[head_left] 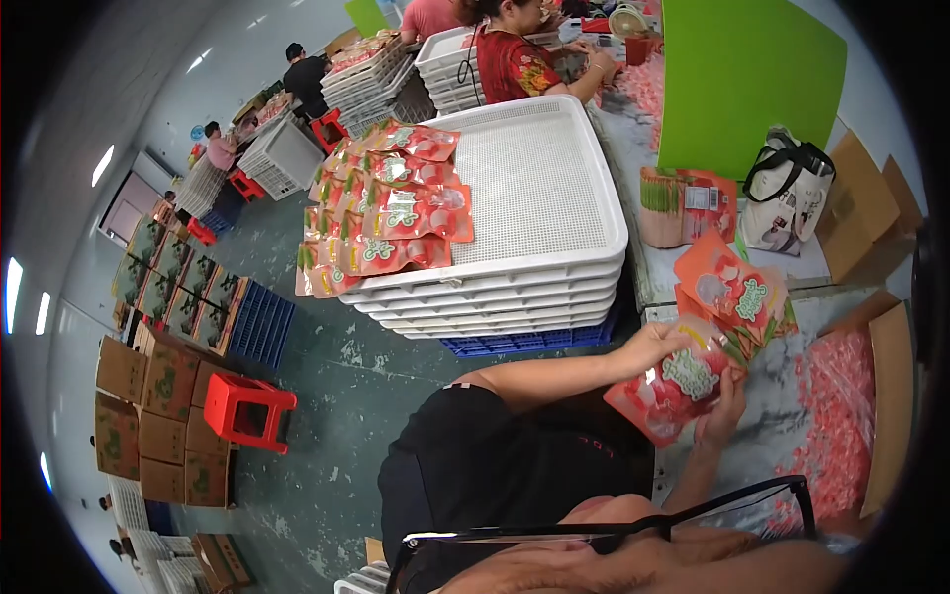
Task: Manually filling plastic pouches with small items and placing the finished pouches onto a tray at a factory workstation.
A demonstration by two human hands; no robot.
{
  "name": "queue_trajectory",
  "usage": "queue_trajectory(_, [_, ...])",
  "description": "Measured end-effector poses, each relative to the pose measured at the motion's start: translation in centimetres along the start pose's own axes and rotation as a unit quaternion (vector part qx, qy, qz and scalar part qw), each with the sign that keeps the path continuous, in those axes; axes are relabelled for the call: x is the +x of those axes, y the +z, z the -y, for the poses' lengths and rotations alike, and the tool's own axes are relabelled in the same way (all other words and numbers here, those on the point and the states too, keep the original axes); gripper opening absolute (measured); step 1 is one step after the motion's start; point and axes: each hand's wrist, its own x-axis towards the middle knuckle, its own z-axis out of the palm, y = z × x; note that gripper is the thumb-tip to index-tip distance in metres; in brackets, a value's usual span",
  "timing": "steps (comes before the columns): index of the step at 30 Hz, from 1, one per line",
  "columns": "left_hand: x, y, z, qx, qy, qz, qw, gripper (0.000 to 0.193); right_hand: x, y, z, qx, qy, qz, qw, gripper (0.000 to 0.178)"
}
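Observation:
Both of my hands hold one shiny red and pink printed pouch (665, 396) over the edge of the work table. My left hand (655, 348) pinches its upper edge, fingers closed. Lower down on the right side, my right hand (727, 404) grips the pouch's other edge. Just beyond lie more pouches of the same kind (727, 282), overlapping on the table. Farther back, a neat row of pouches (661, 210) stands packed together beside the green partition. Whether the held pouch is filled or sealed, I cannot tell.
To my left stands a stack of white mesh trays (539, 178), the top one holding piled pouches (396, 203). Small pink pieces (836, 406) lie by an open carton (891, 396) at right. A cloth bag (787, 198), a green partition (747, 84) and a red stool (247, 411) are around. Co-workers sit farther off.

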Motion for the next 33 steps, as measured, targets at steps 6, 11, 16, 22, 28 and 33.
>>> queue_trajectory(6, [0.0,-15.5,-10.6,0.561,0.201,-0.362,0.717,0.051,-0.9,3.2,5.3,-0.064,0.030,0.079,0.994,0.046])
queue_trajectory(11, [-4.2,-32.3,-20.7,0.071,0.384,-0.630,0.671,0.040,-4.0,-5.9,3.3,-0.106,0.166,-0.075,0.978,0.034])
queue_trajectory(16, [-5.6,-36.9,-21.7,0.466,0.321,-0.717,0.408,0.065,-7.2,-12.0,2.0,-0.107,0.174,-0.133,0.970,0.029])
queue_trajectory(22, [1.2,-26.4,-22.4,0.745,0.201,-0.559,0.304,0.062,-10.3,-14.3,0.9,-0.117,0.151,-0.237,0.952,0.025])
queue_trajectory(28, [11.9,-1.8,-11.1,0.546,0.408,-0.131,0.720,0.020,-10.8,-13.6,-0.5,-0.157,0.124,-0.248,0.948,0.023])
queue_trajectory(33, [18.6,9.9,2.2,0.536,0.197,-0.041,0.820,0.055,-11.4,-13.8,-1.5,-0.189,0.094,-0.264,0.941,0.021])
